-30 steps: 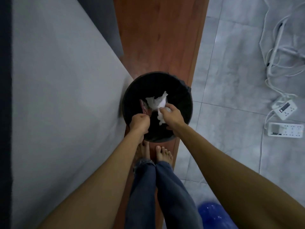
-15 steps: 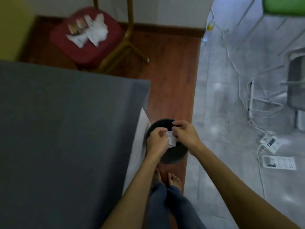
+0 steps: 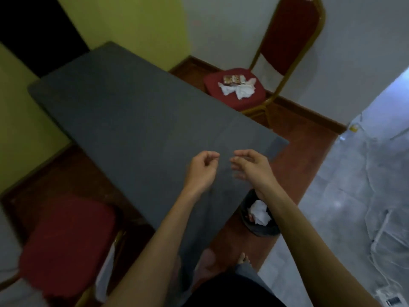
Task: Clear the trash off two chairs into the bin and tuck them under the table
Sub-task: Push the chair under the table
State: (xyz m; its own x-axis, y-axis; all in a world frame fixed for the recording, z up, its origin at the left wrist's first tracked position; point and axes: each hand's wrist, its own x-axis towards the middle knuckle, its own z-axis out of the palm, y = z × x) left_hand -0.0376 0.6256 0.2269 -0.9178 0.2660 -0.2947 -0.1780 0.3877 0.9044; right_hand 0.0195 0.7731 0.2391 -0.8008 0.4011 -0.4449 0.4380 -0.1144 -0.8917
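Since the tissues point(image 3: 240, 89) on the far chair point(image 3: 236, 94) look light and soft, a loose pinch should suffice; nothing is held by the left hand point(image 3: 202, 170), loosely curled, or the right hand point(image 3: 251, 167), half open.

Over the near end of the grey table point(image 3: 132, 120), the left hand point(image 3: 200, 171) hung loosely curled and the right hand point(image 3: 252, 167) half open, both empty, the black bin point(image 3: 261, 231) holding white tissue point(image 3: 259, 212) beside that end, and the far red chair point(image 3: 234, 91) beyond it bearing crumpled tissues point(image 3: 240, 89).

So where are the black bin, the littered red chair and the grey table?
Round black bin point(image 3: 269, 232): head view, near rim.
Red cushioned chair point(image 3: 215, 82): head view, bare seat.
Grey table point(image 3: 132, 120): head view, bare top.
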